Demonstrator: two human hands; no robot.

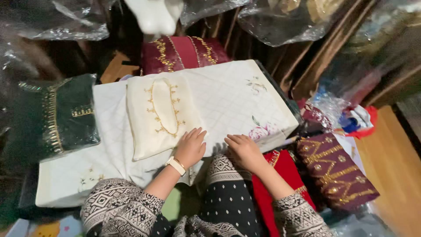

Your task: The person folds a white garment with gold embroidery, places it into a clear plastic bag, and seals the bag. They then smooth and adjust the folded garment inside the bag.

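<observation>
Near: left hand (191, 147), watch on wrist, flat, fingers together, resting on lower right corner of cream embroidered cover (160, 115). Right hand (244, 150) flat too, fingers close, on white quilted cloth (228, 94) just beside, touching nothing else. Cover lies at 11 o'clock from left hand, long axis running 6 to 12, slightly tilted. Left hand nearer; right well off its edge at 3 o'clock. Farther: green cushion (70, 115) at 9, maroon cushion (184, 52) at 12, purple gold-stitched cover (337, 172) at 4.

surface: white quilted cloth (228, 94) | on it: cream embroidered cover (160, 116)
</observation>
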